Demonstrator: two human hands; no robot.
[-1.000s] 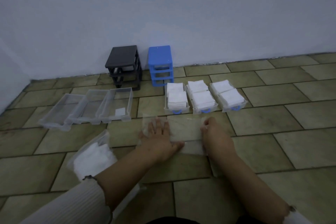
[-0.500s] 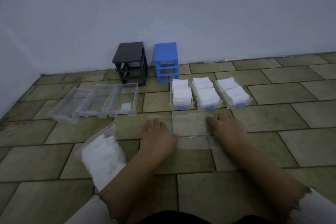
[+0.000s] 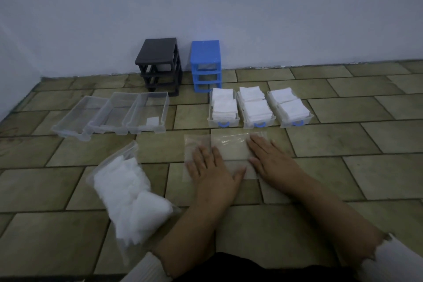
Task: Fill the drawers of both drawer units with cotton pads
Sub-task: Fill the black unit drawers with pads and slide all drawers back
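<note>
Now both hands, the left hand (image 3: 211, 170) and right hand (image 3: 273, 159), are lying flat with fingers straight, pressing an empty plastic bag (image 3: 229, 146) on the floor, probably to flatten it, while cotton pads (image 3: 130, 199) are waiting bagged beside three empty drawers (image 3: 112, 114).

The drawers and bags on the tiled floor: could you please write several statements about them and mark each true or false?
1. All three clear drawers with blue handles hold white cotton pads. True.
2. The three clear drawers on the left are full. False: only the rightmost shows one pad.
3. Both hands, left hand and right hand, press flat on the empty clear plastic bag. True.
4. The clear bag of white cotton pads lies right of the hands. False: it lies left.
</note>
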